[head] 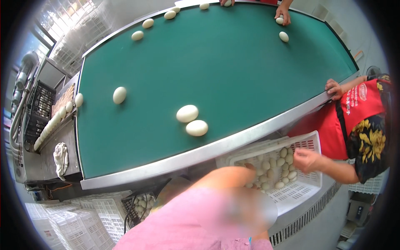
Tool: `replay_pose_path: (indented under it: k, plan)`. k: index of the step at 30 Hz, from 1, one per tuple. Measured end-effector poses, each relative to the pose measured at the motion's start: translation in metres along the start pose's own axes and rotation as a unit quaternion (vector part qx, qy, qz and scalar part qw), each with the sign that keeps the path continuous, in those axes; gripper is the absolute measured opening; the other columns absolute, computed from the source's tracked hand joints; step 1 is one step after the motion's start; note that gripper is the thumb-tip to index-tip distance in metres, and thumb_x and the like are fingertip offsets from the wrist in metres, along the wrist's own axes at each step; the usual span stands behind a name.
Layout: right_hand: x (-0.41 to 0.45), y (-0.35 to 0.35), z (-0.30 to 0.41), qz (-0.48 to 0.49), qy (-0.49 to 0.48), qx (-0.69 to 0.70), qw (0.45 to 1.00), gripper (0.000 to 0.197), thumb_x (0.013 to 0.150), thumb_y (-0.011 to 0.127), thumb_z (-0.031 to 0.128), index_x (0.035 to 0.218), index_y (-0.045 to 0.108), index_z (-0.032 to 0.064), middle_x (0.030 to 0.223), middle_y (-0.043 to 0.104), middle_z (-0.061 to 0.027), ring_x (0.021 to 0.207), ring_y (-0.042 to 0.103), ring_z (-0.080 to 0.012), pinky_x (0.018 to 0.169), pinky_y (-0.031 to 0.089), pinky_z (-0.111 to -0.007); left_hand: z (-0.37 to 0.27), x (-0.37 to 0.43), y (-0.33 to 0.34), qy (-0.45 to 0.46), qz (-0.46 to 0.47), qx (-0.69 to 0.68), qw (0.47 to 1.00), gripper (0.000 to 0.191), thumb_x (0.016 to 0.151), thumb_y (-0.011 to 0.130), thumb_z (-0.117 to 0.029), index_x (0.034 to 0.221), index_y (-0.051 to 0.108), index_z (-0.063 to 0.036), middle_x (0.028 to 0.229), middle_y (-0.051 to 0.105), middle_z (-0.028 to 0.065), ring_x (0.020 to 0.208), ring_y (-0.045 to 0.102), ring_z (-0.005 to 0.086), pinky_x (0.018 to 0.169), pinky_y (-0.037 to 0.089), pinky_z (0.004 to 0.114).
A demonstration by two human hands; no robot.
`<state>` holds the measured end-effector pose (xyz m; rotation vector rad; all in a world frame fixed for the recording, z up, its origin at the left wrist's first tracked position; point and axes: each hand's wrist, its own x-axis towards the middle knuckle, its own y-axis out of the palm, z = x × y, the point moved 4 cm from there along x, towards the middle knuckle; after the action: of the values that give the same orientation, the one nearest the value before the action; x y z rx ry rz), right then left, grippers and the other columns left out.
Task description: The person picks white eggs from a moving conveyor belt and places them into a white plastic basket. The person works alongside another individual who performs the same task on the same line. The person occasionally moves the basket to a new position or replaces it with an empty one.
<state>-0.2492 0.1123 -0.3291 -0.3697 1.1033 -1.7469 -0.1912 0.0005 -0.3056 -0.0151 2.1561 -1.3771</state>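
Note:
My left hand [250,168] reaches into a white plastic crate [317,156] below the conveyor's front edge. Its fingers are mostly hidden by the forearm, so I cannot tell if they grip anything. Pale eggs [280,162] fill part of that crate, close to the hand. A blurred patch covers most of my right hand [255,187]; only what seem to be fingertips show beside the eggs. On the green conveyor belt [212,72], two eggs [197,128] lie side by side near the front rail, and another egg [119,95] lies farther left.
A co-worker in a red apron [359,103] stands at the right, one hand [307,160] over the crate. Other hands [283,15] handle eggs at the far edge. At the left, a row of eggs [53,125] lines a metal machine beside a cloth [61,159]. Stacked crates [81,225] stand lower left.

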Motion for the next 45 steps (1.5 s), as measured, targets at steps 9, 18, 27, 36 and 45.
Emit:
replay_pose_path:
  k: [9, 18, 27, 36, 45]
  plan:
    - [0.036, -0.020, -0.030, 0.252, -0.109, 0.068, 0.959, 0.045, 0.079, 0.070, 0.032, 0.107, 0.062, -0.0023, 0.111, 0.061, -0.0291, 0.105, 0.058, -0.0437, 0.091, 0.046, -0.048, -0.030, -0.173, -0.150, 0.037, -0.127, -0.181, 0.974, 0.033, 0.080, 0.069, -0.030, 0.104, 0.069, -0.0080, 0.104, 0.067, 0.0101, 0.101, 0.065, 0.0298, 0.080, 0.053, 0.043]
    - [0.021, 0.016, -0.038, 0.173, -0.139, -0.151, 0.963, 0.026, 0.083, 0.057, 0.021, 0.092, 0.067, -0.0007, 0.093, 0.066, -0.0271, 0.092, 0.062, -0.0449, 0.084, 0.049, -0.050, 0.002, -0.424, -0.125, -0.110, -0.450, -0.331, 0.822, 0.037, 0.084, 0.071, -0.026, 0.113, 0.061, -0.0046, 0.109, 0.065, 0.0117, 0.095, 0.064, 0.0314, 0.077, 0.054, 0.038]
    - [-0.115, -0.132, 0.349, 0.018, -0.433, 0.176, 0.884, 0.014, 0.081, 0.073, 0.009, 0.085, 0.063, 0.0002, 0.082, 0.061, -0.0095, 0.070, 0.057, -0.0181, 0.063, 0.047, -0.028, 0.034, -0.615, -0.051, -0.385, -0.670, -0.238, 0.588, 0.012, 0.080, 0.073, -0.006, 0.075, 0.062, -0.0036, 0.064, 0.056, 0.0104, 0.057, 0.056, 0.0266, 0.052, 0.044, 0.034]
    - [-0.145, 0.026, 0.589, 0.148, -0.618, 0.098, 0.766, 0.083, 0.072, 0.083, 0.040, 0.139, 0.044, 0.0111, 0.145, 0.036, -0.0212, 0.125, 0.049, -0.0387, 0.098, 0.046, -0.045, 0.053, -0.704, 0.016, -0.453, -0.712, -0.212, 0.493, 0.010, 0.085, 0.068, -0.009, 0.081, 0.061, -0.0019, 0.079, 0.063, 0.0117, 0.074, 0.061, 0.0290, 0.065, 0.049, 0.035]
    - [-0.135, 0.156, 0.729, 0.173, -0.528, 0.094, 0.826, 0.102, 0.072, 0.076, 0.058, 0.151, 0.028, 0.0153, 0.156, 0.016, -0.0207, 0.142, 0.024, -0.0389, 0.112, 0.031, -0.049, 0.051, -0.692, 0.005, -0.457, -0.685, -0.146, 0.547, 0.013, 0.078, 0.074, -0.015, 0.078, 0.064, -0.0077, 0.078, 0.066, 0.0067, 0.066, 0.064, 0.0257, 0.056, 0.051, 0.034]
